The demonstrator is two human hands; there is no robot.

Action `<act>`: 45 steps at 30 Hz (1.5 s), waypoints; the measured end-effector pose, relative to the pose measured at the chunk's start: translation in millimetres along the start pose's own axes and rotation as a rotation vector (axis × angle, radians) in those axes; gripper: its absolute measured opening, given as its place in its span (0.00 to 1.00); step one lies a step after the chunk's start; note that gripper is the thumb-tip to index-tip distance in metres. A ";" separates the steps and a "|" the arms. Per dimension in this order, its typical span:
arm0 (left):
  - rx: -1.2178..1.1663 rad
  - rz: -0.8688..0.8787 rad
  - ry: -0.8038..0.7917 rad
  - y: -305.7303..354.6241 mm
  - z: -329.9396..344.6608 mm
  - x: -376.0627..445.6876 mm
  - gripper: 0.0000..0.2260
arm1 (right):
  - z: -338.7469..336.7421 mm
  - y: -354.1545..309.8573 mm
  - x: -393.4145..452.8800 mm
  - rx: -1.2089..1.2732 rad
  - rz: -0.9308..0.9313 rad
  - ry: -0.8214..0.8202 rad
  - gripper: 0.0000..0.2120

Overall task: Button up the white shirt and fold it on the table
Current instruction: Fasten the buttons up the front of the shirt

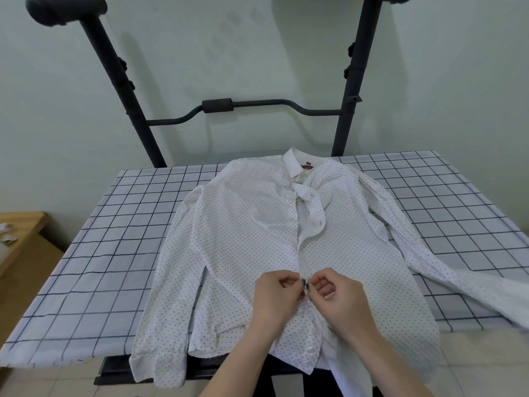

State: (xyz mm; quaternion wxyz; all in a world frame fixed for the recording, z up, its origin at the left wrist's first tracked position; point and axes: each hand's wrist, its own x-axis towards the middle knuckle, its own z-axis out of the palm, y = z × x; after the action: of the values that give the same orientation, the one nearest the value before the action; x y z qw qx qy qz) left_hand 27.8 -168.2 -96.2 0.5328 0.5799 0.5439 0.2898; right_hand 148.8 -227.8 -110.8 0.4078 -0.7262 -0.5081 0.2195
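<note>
head view | single wide-angle | looks forward and down from the table's (86,253) near edge | close | wall (257,53) beyond far edge

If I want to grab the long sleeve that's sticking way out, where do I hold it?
Probably take the sleeve near its far end, coming from the right side of the table. It lies stretched out flat on that side, running off toward the table's edge, away from the shirt body, so nothing covers it there. The cuff itself is out of view.
</note>
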 end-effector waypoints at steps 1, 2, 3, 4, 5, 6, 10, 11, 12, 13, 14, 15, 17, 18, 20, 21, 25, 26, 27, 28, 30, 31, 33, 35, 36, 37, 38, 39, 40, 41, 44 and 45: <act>-0.015 -0.012 0.002 -0.3 -0.1 1.0 0.07 | 0.2 -1.1 0.6 -0.010 -0.003 -0.010 0.05; -0.026 -0.025 0.003 -0.5 -0.2 2.2 0.06 | 0.0 -1.6 1.6 -0.020 0.001 -0.023 0.06; -0.024 -0.032 0.003 -1.4 -0.2 3.8 0.06 | -0.6 -2.2 3.1 -0.025 0.014 -0.034 0.07; -0.009 -0.028 0.004 -2.4 -0.2 5.0 0.06 | -1.5 -2.1 4.7 -0.022 0.037 -0.045 0.08; 0.011 -0.017 -0.001 -3.9 0.3 6.1 0.07 | -2.4 -1.4 6.3 0.000 0.068 -0.053 0.09; 0.033 -0.003 -0.010 -5.2 1.0 6.3 0.07 | -3.3 -0.2 7.2 0.044 0.103 -0.059 0.09; 0.115 0.053 -0.040 -9.2 2.8 5.9 0.06 | -4.1 3.0 5.8 0.184 0.186 -0.050 0.04; 0.142 0.067 -0.039 -9.7 3.4 5.6 0.05 | -3.4 3.1 4.8 0.186 0.188 -0.038 0.03; 0.178 0.089 -0.032 -9.2 3.9 4.9 0.06 | -2.5 2.8 3.5 0.189 0.189 -0.025 0.03; 0.228 0.124 -0.018 -9.1 4.7 4.2 0.06 | -1.7 1.8 2.0 0.200 0.192 -0.011 0.03; 0.289 0.168 -0.003 -8.6 5.6 3.1 0.06 | -1.3 1.0 0.9 0.220 0.200 0.000 0.03; 0.341 0.210 0.009 -8.2 6.6 1.9 0.07 | -1.8 -0.1 0.4 0.242 0.211 0.003 0.03; 0.377 0.246 0.016 -8.2 7.0 0.3 0.07 | -5.7 -1.6 3.5 0.284 0.253 -0.036 0.04; 0.358 0.233 0.008 -8.4 5.9 0.6 0.07 | -9.0 -2.7 7.1 0.306 0.291 -0.081 0.05; 0.284 0.191 -0.036 -8.7 0.6 0.9 0.05 | -16.2 -5.9 13.9 0.347 0.379 -0.181 0.04; 0.263 0.180 -0.075 -8.7 -3.1 0.6 0.05 | -18.7 -7.2 15.8 0.357 0.407 -0.218 0.03; 0.304 0.172 -0.249 -5.7 -18.3 -4.3 0.05 | -26.1 -10.1 8.2 0.273 0.368 -0.276 0.01; 0.318 0.171 -0.287 -6.4 -21.4 -6.4 0.05 | -29.1 -9.8 3.4 0.233 0.340 -0.298 0.02; 0.338 0.179 -0.323 -7.7 -24.0 -9.1 0.05 | -32.7 -8.8 -1.8 0.183 0.311 -0.328 0.03; 0.364 0.195 -0.354 -8.9 -26.0 -11.5 0.03 | -36.6 -7.7 -6.4 0.127 0.282 -0.363 0.05; 0.430 0.239 -0.408 -11.8 -28.7 -15.4 0.03 | -43.4 -5.8 -14.7 0.049 0.243 -0.427 0.07; 0.471 0.269 -0.432 -12.2 -29.0 -17.2 0.05 | -46.3 -5.1 -18.6 0.028 0.235 -0.460 0.08; 0.547 0.319 -0.473 -10.2 -29.5 -20.4 0.08 | -49.7 -5.0 -23.5 -0.015 0.223 -0.524 0.07; 0.622 0.372 -0.492 -7.8 -29.3 -23.9 0.07 | -51.2 -4.6 -26.2 -0.087 0.204 -0.540 0.05; 0.657 0.398 -0.494 -7.6 -29.3 -26.3 0.07 | -51.6 -4.9 -27.7 -0.121 0.196 -0.533 0.06; 0.686 0.422 -0.494 -7.6 -29.2 -28.4 0.07 | -51.7 -4.5 -29.0 -0.139 0.195 -0.525 0.07; 0.711 0.441 -0.491 -8.7 -28.7 -30.2 0.07 | -51.8 -4.2 -30.8 -0.140 0.204 -0.518 0.08; 0.732 0.463 -0.484 -9.6 -28.0 -32.4 0.07 | -51.9 -3.7 -33.4 -0.128 0.219 -0.518 0.09; 0.746 0.480 -0.474 -10.2 -26.9 -34.3 0.07 | -51.9 -3.3 -36.1 -0.115 0.228 -0.519 0.11; 0.756 0.494 -0.466 -11.4 -26.0 -36.0 0.07 | -51.1 -3.1 -39.1 -0.105 0.229 -0.514 0.12; 0.759 0.529 -0.436 -13.5 -23.7 -38.8 0.05 | -46.8 -3.1 -46.3 -0.079 0.202 -0.433 0.11; 0.756 0.532 -0.431 -13.7 -23.1 -39.4 0.05 | -44.7 -3.6 -48.7 -0.073 0.193 -0.405 0.09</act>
State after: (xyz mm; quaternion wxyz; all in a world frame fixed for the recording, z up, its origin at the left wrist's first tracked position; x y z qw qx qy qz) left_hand -7.2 -200.4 -93.3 0.2935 0.8972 0.3221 0.0719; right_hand 160.7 -288.4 -87.0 0.2479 -0.7268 -0.5153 0.3804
